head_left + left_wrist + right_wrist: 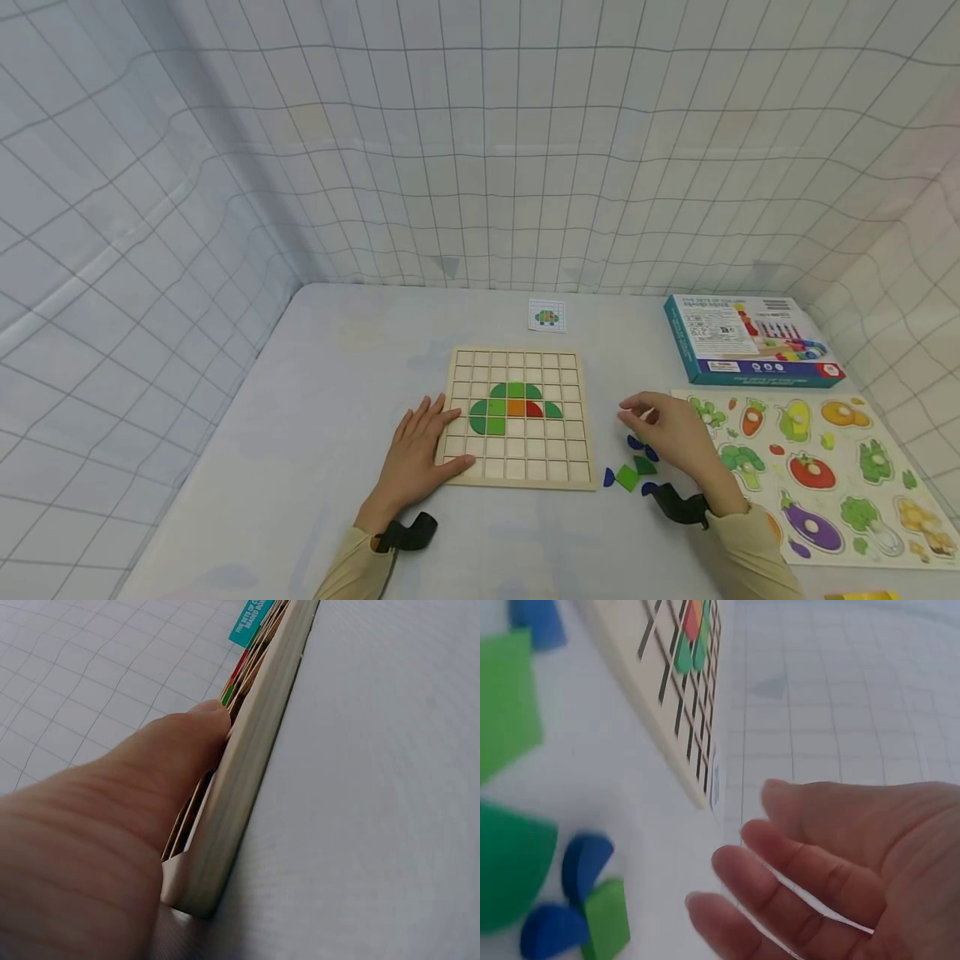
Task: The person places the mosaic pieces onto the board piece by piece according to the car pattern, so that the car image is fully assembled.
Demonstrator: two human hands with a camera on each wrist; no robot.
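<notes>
In the head view my left hand (416, 454) rests on the left edge of a wooden grid board (547, 468), fingers straight. The left wrist view shows the thumb (187, 739) lying over the board's rim. Green, orange and red pieces (516, 407) form a cluster in the board's upper middle. My right hand (675, 433) hovers right of the board with loosely bent fingers. Nothing lies between its thumb (810, 814) and fingers in the right wrist view. Below it lie a light green square (627, 477), a dark green quarter circle (644, 465) and several blue half circles (608, 477).
A small pattern card (547, 316) lies behind the board. At the right stands a teal-sided toy box (750, 342), with a vegetable puzzle board (862, 557) in front of it, partly under the right forearm. A yellow object (866, 596) shows at the bottom edge.
</notes>
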